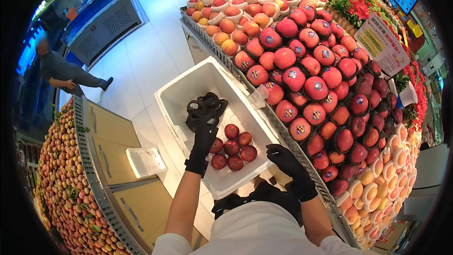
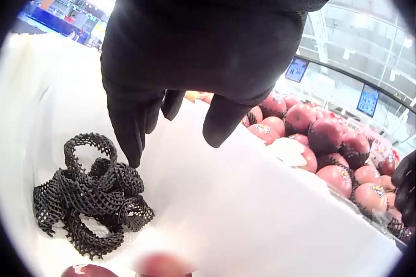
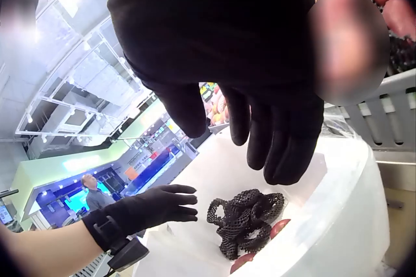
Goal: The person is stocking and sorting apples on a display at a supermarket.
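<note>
A white foam box (image 1: 181, 82) holds a loose heap of black mesh foam sleeves (image 1: 210, 105) at its far end and several red apples (image 1: 231, 148) nearer me. My black-gloved left hand (image 1: 206, 137) reaches over the box, its fingers extended beside the mesh sleeves (image 2: 91, 199) and nothing between them. In the right wrist view that left hand (image 3: 153, 209) appears with fingers straight, left of the heap. My right hand (image 1: 290, 165), also gloved in black, hangs loosely near the box's right rim, between it and the fruit display. It holds nothing; its fingers (image 3: 286, 140) point down.
A sloped display of red apples (image 1: 316, 87), many in black mesh, runs along the right. Peaches (image 1: 382, 186) in white sleeves lie at its near end. At left stand a bin of small fruit (image 1: 75, 193) and a white tray (image 1: 146, 162). A person (image 1: 71, 73) walks at far left.
</note>
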The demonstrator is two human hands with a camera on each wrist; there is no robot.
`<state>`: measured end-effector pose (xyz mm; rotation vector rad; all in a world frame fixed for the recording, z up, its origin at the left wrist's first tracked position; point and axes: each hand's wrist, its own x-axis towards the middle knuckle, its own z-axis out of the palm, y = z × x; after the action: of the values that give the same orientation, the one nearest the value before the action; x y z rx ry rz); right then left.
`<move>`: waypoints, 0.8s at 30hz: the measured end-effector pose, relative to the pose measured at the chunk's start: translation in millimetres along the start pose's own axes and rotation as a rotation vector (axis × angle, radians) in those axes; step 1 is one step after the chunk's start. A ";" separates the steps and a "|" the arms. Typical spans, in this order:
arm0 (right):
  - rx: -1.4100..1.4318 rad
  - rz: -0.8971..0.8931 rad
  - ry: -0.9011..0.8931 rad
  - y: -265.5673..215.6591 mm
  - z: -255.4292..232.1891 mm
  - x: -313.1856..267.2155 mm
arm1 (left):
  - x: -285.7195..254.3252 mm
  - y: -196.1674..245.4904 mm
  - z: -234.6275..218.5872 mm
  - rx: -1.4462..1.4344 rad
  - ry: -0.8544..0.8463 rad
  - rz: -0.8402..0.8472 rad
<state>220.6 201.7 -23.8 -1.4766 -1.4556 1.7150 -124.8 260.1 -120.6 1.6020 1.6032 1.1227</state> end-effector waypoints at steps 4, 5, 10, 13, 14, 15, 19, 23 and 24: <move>0.041 -0.065 0.010 -6.8 5.4 -14.8 | -33.4 37.6 -19.5 -0.025 0.070 -0.136; 0.044 -0.077 0.018 -5.3 7.4 -16.0 | -40.4 45.9 -23.3 -0.037 0.102 -0.154; 0.048 -0.143 0.151 -25.4 26.2 -31.4 | -82.8 76.3 -41.1 -0.116 0.259 -0.158; 0.096 -0.089 0.149 -17.5 25.9 -23.9 | -105.6 76.5 -56.8 -0.142 0.250 -0.191; 0.091 -0.086 0.163 -19.4 25.7 -24.8 | -111.2 68.9 -58.4 -0.124 0.281 -0.149; 0.087 -0.081 0.179 -24.6 27.3 -25.2 | -116.1 64.7 -60.0 -0.165 0.290 -0.176; 0.074 -0.098 0.241 -30.3 27.8 -29.3 | -130.0 56.7 -61.5 -0.340 0.258 -0.243; 0.016 -0.118 0.254 -39.4 19.2 -41.2 | -131.5 51.3 -58.2 -0.305 0.224 -0.219; 0.024 -0.127 0.257 -39.1 14.9 -44.8 | -128.2 55.0 -55.9 -0.298 0.215 -0.225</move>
<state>210.7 171.3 28.5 -1.4948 -1.3560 1.4053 -136.3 120.7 -65.6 1.1128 1.6121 1.3709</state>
